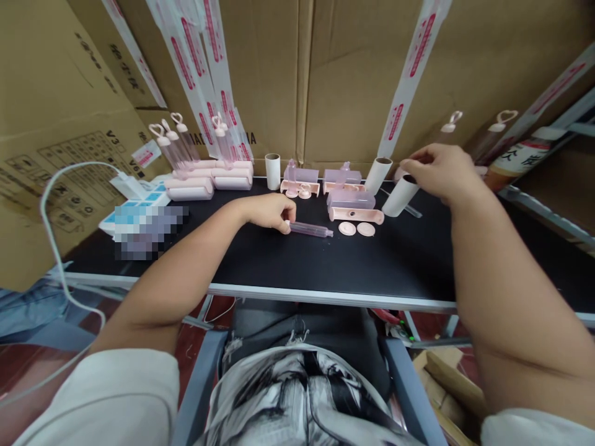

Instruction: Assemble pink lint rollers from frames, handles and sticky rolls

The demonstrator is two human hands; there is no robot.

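Note:
My left hand (272,212) is closed on the left end of a clear pinkish tube (309,230). The tube lies low over the black table, its narrow tip pointing right. At the right, my right hand (441,168) is bent over the top of a tilted white cardboard roll (400,197). Its fingertips are drawn together at the roll's rim; whatever they hold is hidden. Between the hands sit a translucent lilac cover (351,199), a pink holder (357,215) and two pink discs, the left disc (347,228) nearest the tube.
Two more white rolls, one roll (273,171) at the left, stand along the back. Pink cases (189,188) with heart-topped tubes (185,136) are at back left. A power strip (139,201) with a white cable, a bottle (523,155) and a cardboard wall (339,80) surround the table (260,266).

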